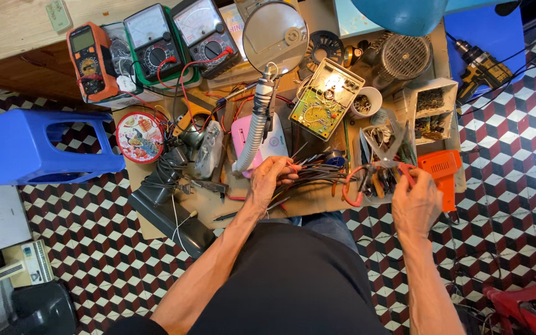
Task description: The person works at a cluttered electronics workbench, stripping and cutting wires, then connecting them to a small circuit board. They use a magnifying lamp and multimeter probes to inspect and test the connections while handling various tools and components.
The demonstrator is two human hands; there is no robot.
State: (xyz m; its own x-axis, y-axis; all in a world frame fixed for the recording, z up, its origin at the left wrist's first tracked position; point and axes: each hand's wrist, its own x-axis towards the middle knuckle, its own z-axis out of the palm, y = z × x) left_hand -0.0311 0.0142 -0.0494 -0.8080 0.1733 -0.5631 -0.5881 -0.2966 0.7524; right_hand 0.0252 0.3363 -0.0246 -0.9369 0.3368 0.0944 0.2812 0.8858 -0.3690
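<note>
Wire bundle [308, 172] gripped in left hand [268, 180], far ends lost in clutter — right hand [414, 198] closed on red-handled pliers [379, 167]

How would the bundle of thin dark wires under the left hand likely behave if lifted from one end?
The bundle of wires would probably droop and splay: its strands are thin and already fan out loosely past the left hand. It looks light for its length, so lifting should take little effort. Loose ends may snag on the tools crowded by the right hand.

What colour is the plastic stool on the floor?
The plastic stool lying on its side is blue, in the head view.
</note>
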